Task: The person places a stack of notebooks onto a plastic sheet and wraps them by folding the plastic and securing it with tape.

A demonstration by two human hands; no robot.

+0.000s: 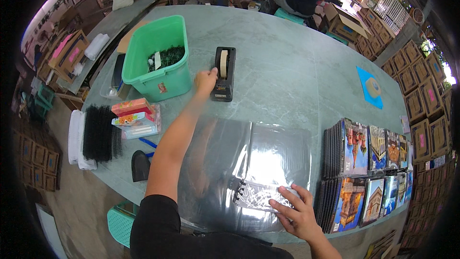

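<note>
My left hand (206,81) reaches far out over the table, its fingers closed against the left side of a black tape dispenser (225,88) that carries a roll of cream tape. Near me, my right hand (298,210) rests with fingers spread on the right part of a small spiral-bound notebook (258,195) with a white pattern on a dark ground. Black coils show along the notebook's left end. Around it lies shiny clear plastic sheeting (282,148); whether the notebook is on or under the plastic, I cannot tell.
Stacks of spiral notebooks (354,146) with picture covers stand at the right. A green bin (160,84) holds black coils. Black and white coils (103,133), small boxes (132,107) and blue-handled pliers (148,142) lie left. A blue sheet (365,82) bears a tape roll.
</note>
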